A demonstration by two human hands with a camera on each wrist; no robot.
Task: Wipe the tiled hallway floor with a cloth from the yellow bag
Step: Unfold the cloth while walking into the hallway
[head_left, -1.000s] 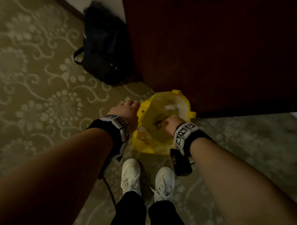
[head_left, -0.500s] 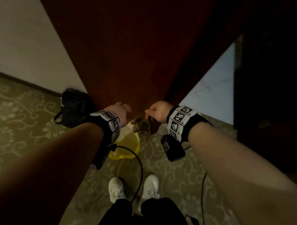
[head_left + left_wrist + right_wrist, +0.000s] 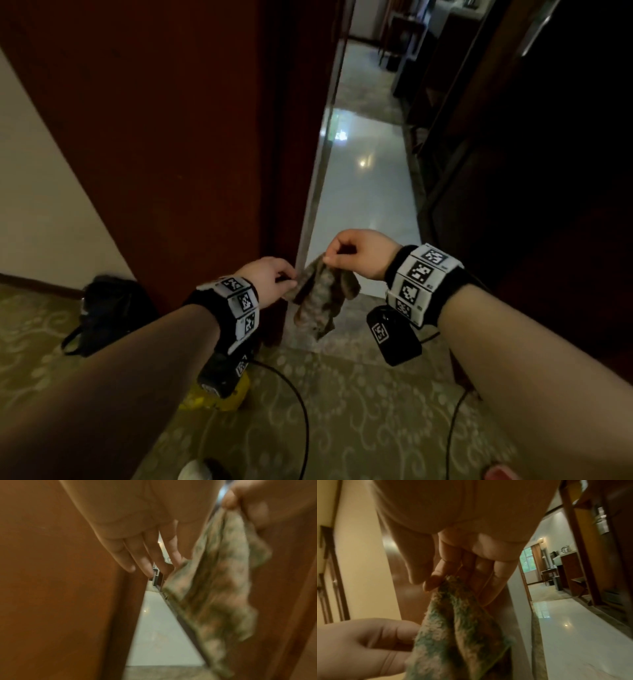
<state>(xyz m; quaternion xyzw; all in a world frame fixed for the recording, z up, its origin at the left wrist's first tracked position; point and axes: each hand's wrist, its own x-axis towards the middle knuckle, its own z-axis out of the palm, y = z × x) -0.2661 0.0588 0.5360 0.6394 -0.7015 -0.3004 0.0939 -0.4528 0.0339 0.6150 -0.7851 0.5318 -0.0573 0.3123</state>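
A mottled green-brown cloth point(image 3: 320, 301) hangs in the air in front of the doorway. My right hand point(image 3: 330, 258) pinches its top corner between thumb and fingers point(image 3: 435, 580). My left hand point(image 3: 291, 279) holds the cloth's left edge, seen as a pinch in the right wrist view point(image 3: 409, 635). The cloth point(image 3: 214, 588) droops in folds below both hands. The yellow bag point(image 3: 236, 397) sits on the carpet below my left wrist, mostly hidden by the wrist camera. The glossy white tiled floor point(image 3: 363, 192) runs away through the doorway.
A dark red wooden door point(image 3: 171, 137) stands at the left, dark furniture point(image 3: 531, 171) at the right. A black bag point(image 3: 109, 315) lies on the patterned carpet point(image 3: 359, 411) by the wall. Cables trail from both wrists. A white shoe point(image 3: 195, 471) shows at the bottom.
My right hand has pulled the cloth out of the yellow bag and lifted it. My left hand left the bag and took the cloth's edge. The view rose from the bag to the doorway.
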